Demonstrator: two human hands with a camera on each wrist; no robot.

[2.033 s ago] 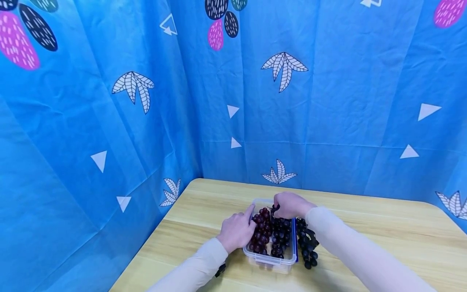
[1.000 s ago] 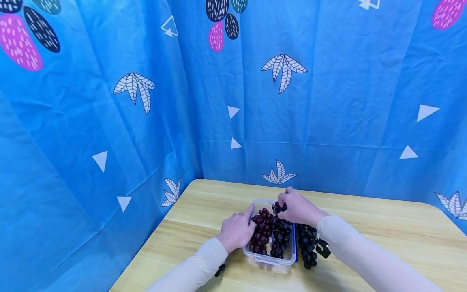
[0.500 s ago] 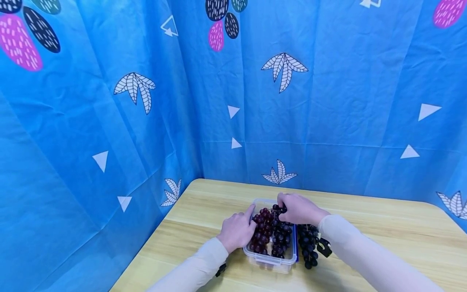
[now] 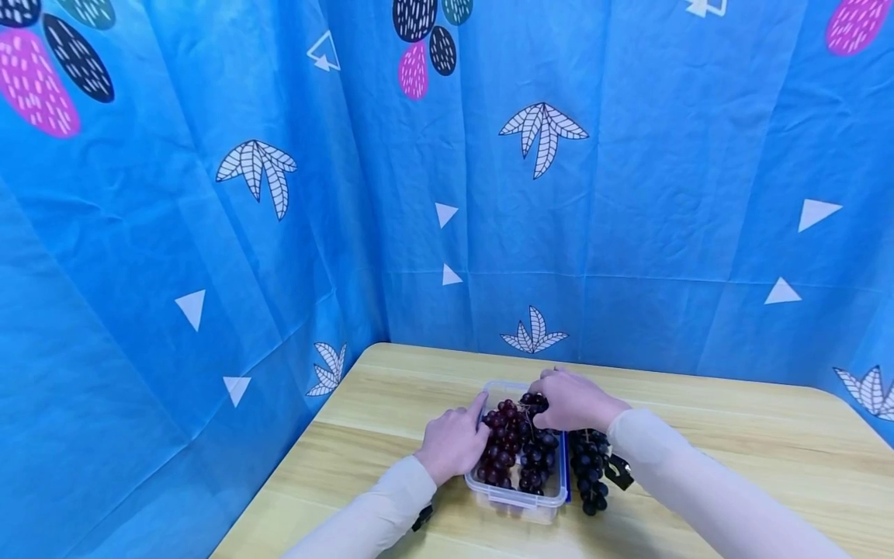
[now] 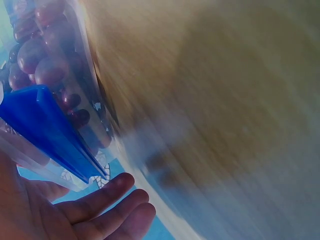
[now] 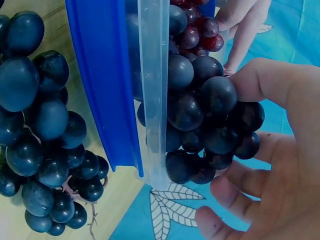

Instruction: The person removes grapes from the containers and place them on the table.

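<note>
A clear plastic container (image 4: pixel 517 508) with blue side clips stands on the table, holding red grapes (image 4: pixel 497 449) at left and dark grapes (image 4: pixel 538 456) at right. My left hand (image 4: pixel 454 444) rests on the container's left rim, its fingers fairly straight beside the blue clip (image 5: pixel 50 131) in the left wrist view. At the far right corner my right hand (image 4: pixel 574 400) holds the upper end of the dark bunch, thumb and fingers around the grapes (image 6: pixel 212 120) in the right wrist view.
Another dark bunch (image 4: pixel 590 470) lies on the table (image 4: pixel 733 435) just right of the container, close under my right forearm. Blue patterned cloth (image 4: pixel 628 233) hangs behind and left of the table.
Over the last two seconds my right hand moved slightly right, rose a little with the grape end, then lowered again. My left hand has stayed on the rim.
</note>
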